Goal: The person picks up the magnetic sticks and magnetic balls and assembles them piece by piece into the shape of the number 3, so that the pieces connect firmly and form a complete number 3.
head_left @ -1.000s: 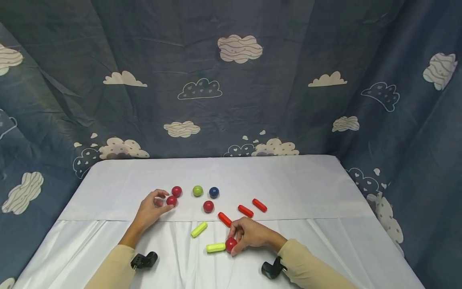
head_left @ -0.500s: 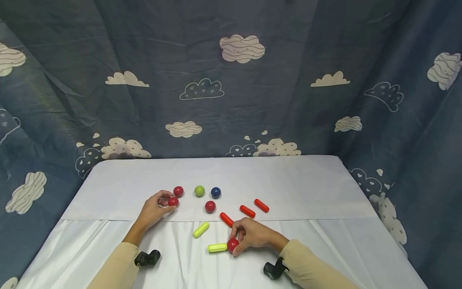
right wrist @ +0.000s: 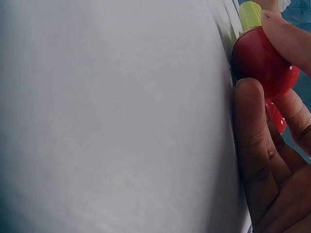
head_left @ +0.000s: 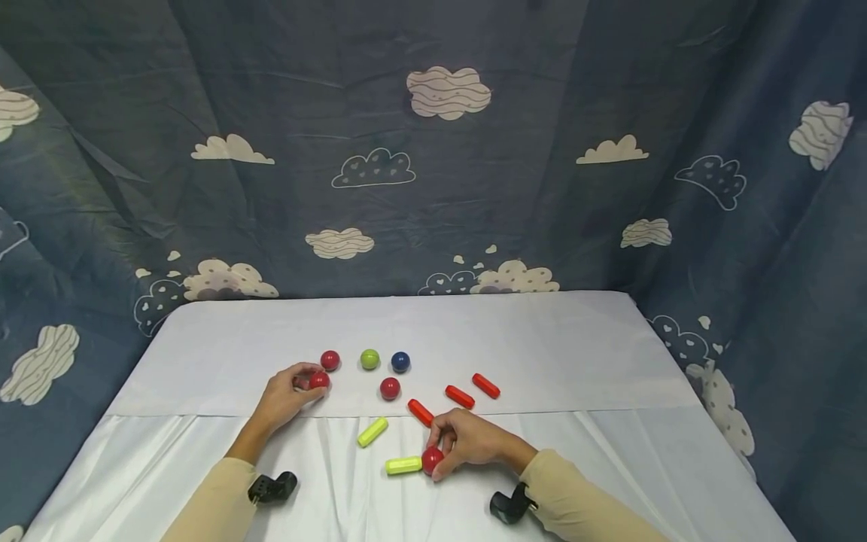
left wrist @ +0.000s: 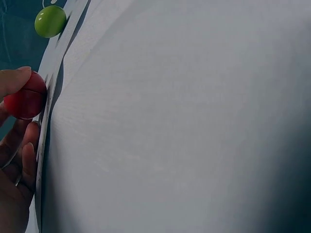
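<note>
At the left, my left hand (head_left: 284, 395) holds a red ball (head_left: 319, 379) between thumb and fingers. Just behind that ball, close to my fingertips, lies another red ball (head_left: 330, 360). In the left wrist view the thumb presses the top of the held red ball (left wrist: 26, 104). My right hand (head_left: 470, 438) pinches a red ball (head_left: 432, 460) at the right end of a yellow stick (head_left: 403, 465). The right wrist view has this red ball (right wrist: 260, 60) between thumb and fingers, with the yellow stick (right wrist: 250, 15) beyond it.
A green ball (head_left: 369, 359), a blue ball (head_left: 400, 362) and a red ball (head_left: 389, 388) lie mid-table. A second yellow stick (head_left: 372, 432) lies in front of them. Several red sticks (head_left: 460, 397) run diagonally behind my right hand, on the white cloth (head_left: 582, 346).
My left fingers have closed in round the red ball and drawn it slightly left, away from the red ball behind it. My right hand stays at the yellow stick's end.
</note>
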Demonstrator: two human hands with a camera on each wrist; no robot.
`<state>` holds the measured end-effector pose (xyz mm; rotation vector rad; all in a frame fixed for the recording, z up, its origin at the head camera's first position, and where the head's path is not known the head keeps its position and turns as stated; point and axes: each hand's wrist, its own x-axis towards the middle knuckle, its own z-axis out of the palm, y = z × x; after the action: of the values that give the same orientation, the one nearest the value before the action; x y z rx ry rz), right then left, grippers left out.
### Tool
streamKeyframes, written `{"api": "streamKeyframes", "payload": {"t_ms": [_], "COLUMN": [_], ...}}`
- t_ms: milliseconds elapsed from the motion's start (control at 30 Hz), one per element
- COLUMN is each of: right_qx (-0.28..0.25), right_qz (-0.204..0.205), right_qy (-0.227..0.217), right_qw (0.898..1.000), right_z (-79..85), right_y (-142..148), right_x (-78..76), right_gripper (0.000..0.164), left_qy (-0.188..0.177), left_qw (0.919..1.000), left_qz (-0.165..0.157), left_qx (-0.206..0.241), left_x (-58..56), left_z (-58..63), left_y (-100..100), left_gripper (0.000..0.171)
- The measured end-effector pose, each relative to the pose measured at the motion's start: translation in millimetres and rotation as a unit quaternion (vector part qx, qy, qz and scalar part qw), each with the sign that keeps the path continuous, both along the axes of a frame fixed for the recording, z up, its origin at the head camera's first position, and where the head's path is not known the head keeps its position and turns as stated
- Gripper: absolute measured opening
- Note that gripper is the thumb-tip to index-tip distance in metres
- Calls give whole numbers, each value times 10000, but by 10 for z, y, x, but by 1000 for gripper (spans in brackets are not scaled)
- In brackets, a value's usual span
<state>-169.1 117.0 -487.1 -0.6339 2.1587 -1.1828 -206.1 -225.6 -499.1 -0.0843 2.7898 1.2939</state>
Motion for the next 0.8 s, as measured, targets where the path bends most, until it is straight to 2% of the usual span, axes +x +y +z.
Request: {"api": "streamKeyframes", "payload": {"t_ms": [233,600,800], "right_qx": [72,66,28], "right_qz": [-17,-47,-29], "right_qy": [32,-41,-89], "right_qw": [10000,10000,10000], "right_z": [2,-4,-3], "right_y": [-12,-17,-8], "right_x": [2,3,6], "right_gripper": [30,30,30], "left_qy": [-46,-93,-110], "left_qw": [9999,9996,9995], "left_qz": [-17,-83,-201], "left_qx": [-160,-257,-212], "left_x": [35,33,82], "left_z": [22,68,72], "left_y": [-26,-14,-14], "left_gripper": [51,46,49]}}
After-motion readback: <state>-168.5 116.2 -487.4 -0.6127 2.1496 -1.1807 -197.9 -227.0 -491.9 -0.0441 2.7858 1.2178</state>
